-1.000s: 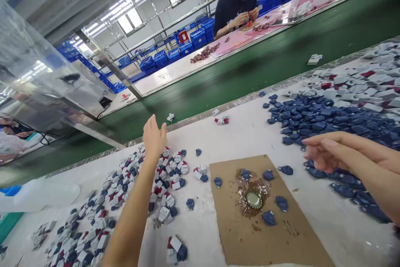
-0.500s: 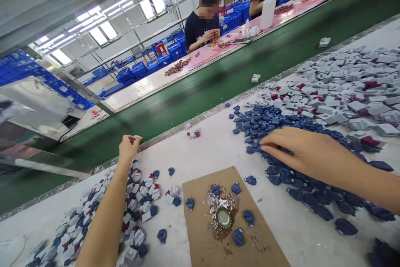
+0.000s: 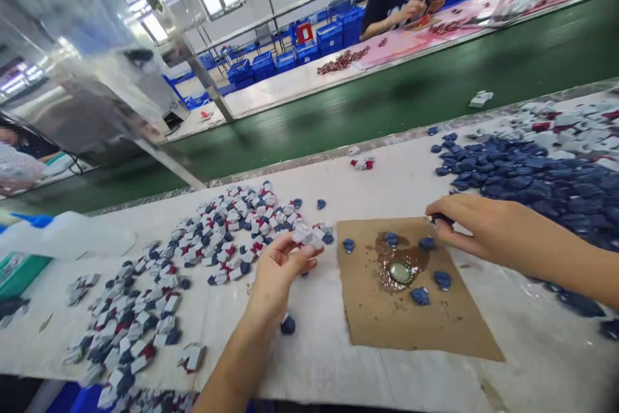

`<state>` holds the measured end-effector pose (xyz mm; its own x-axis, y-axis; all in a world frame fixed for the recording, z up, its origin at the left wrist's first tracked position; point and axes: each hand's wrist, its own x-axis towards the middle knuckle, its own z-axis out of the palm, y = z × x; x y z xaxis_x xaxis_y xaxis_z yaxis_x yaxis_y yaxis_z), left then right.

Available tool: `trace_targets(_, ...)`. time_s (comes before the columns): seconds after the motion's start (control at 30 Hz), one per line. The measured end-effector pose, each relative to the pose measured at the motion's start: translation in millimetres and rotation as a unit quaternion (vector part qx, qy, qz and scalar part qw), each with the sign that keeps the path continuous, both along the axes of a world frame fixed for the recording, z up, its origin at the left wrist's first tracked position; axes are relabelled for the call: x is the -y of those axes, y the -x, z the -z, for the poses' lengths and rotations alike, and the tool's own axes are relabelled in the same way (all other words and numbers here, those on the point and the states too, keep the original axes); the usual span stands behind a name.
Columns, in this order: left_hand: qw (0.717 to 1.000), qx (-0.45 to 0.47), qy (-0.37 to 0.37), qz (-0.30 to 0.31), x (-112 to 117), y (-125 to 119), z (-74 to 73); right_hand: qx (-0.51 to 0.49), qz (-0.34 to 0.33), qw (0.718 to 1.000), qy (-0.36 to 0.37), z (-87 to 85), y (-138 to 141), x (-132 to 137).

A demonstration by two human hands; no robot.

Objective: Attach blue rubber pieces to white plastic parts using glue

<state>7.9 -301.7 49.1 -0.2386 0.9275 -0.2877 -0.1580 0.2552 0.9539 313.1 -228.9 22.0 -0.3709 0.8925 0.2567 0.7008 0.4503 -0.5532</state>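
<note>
My left hand (image 3: 280, 268) pinches a pale piece (image 3: 304, 234) over the desk (image 3: 396, 191), left of the cardboard (image 3: 382, 323); my right hand (image 3: 476, 226), fingers nearly meeting, grips a dark piece (image 3: 441, 218) near its far corner. Both seem light, stiff, best held by their sides.

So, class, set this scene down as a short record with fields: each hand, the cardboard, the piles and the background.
Left hand: fingers holding a light grey piece
Right hand: fingers holding a dark piece near the cardboard's far right corner
Cardboard: five blue pieces around a round greenish cap in a wet patch
Left pile: grey, red and blue pieces
Right pile: blue pieces
Background: green belt; seated co-worker beyond it
</note>
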Motion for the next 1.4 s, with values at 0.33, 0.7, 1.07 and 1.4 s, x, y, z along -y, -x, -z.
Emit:
trace_targets(0.33,0.994,0.107,0.033,0.005,45.8,-6.9,-0.3,0.032,-0.155,0.982,0.106,14.0,51.0,47.4)
trace_targets(0.7,0.96,0.274,0.034,-0.039,68.1,-75.2,14.0,-0.181,-0.026,0.959,0.216,-23.5,48.2,75.1)
trace_targets(1.07,0.967,0.254,0.028,-0.015,69.9,-86.8,9.3,-0.247,-0.067,0.944,0.21,-44.6,58.2,97.2)
trace_targets(1.4,0.979,0.199,-0.049,0.005,70.6,-92.0,17.3,-0.224,-0.099,0.941,0.233,-39.4,59.5,99.7)
